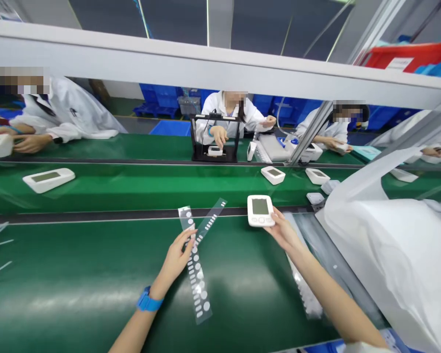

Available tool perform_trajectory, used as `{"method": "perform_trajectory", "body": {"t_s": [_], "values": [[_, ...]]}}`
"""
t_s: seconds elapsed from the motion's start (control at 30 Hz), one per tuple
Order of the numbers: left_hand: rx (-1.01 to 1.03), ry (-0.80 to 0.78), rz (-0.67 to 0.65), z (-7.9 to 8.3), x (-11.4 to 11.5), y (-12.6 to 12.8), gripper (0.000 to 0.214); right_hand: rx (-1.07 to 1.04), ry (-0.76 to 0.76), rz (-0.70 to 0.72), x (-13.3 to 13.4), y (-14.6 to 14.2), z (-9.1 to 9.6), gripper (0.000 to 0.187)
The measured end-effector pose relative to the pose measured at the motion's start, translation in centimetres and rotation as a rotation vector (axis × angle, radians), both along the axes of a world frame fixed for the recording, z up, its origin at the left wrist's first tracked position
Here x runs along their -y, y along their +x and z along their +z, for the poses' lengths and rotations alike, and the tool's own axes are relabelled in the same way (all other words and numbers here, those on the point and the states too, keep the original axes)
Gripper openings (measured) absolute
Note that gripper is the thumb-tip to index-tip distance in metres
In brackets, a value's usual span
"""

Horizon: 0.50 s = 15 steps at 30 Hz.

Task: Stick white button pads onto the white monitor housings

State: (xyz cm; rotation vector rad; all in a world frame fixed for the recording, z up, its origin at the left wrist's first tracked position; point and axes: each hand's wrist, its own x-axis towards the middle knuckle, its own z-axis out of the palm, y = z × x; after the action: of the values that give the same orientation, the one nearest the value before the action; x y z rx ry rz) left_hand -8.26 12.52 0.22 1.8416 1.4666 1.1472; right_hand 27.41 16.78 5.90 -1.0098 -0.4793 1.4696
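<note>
My right hand (283,230) grips the lower right edge of a white blood pressure monitor (260,211), its grey screen and three buttons facing up, held above the near green bench. To the left, my left hand (178,252) is closed at the crossing of two clear sticker strips, fingertips pinching there. The wider sticker strip (199,289), with round and oval white pieces, runs toward me. A narrower strip (211,222) with small white pieces slants up to the right. Which strip the fingers grip is hard to see. A blue band (149,300) circles my left wrist.
Several more white monitors (48,180) lie on the green conveyor belt (132,186) beyond the bench. White foam sheeting (385,250) bulges at the right, beside a plastic sleeve (305,289). Across the belt, co-workers in white coats work, one at a black frame (215,157).
</note>
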Motion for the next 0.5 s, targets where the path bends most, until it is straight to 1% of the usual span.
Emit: {"method": "perform_trajectory", "body": {"t_s": [0.07,0.1,0.17,0.2,0.27,0.4,0.5], "values": [[-0.174,0.068,0.009,-1.6,-1.9,-0.3,0.037,0.018,0.044,-0.05,-4.5,0.0,-0.3,0.029],[-0.252,0.093,-0.01,-2.3,-2.5,-0.3,0.039,0.076,0.063,-0.077,-6.8,-0.1,-0.5,0.028],[-0.38,0.116,-0.061,-3.4,-2.9,-0.2,0.043,0.29,0.097,-0.136,-11.6,-0.5,-1.0,0.028],[-0.426,0.121,-0.086,-3.6,-2.8,-0.2,0.045,0.41,0.111,-0.164,-14.1,-0.9,-1.2,0.029],[-0.488,0.13,-0.123,-3.5,-2.3,-0.3,0.049,0.606,0.13,-0.218,-19.2,-1.6,-1.4,0.032],[-0.603,0.149,-0.192,-2.3,-1.4,-0.6,0.058,0.87,0.188,-0.331,-29.3,-3.3,-1.3,0.043],[-0.654,0.169,-0.204,-1.6,-1.3,-0.7,0.062,1.11,0.261,-0.4,-36.0,-4.7,-1.1,0.045]]}}
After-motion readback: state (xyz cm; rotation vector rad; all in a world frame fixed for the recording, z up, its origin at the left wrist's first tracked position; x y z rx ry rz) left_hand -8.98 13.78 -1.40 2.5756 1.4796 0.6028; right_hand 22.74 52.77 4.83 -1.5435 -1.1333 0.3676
